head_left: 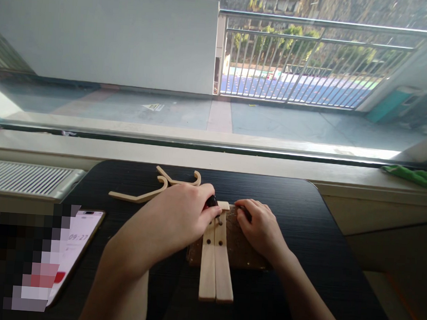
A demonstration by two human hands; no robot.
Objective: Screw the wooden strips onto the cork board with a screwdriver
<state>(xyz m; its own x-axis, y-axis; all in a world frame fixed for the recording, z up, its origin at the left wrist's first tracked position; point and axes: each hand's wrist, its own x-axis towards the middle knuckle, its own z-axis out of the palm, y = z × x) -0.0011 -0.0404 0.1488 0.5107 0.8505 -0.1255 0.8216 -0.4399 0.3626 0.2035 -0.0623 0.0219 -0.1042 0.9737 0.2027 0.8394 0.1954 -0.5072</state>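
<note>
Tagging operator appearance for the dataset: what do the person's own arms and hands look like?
Bare hands, left and right, each a plain five-fingered human hand, some fingers partly hidden. No gloves, rings, watch or bracelet seen. Left forearm and right forearm bare down to the picture's bottom edge; no sleeves in view. No cables or markings visible.
</note>
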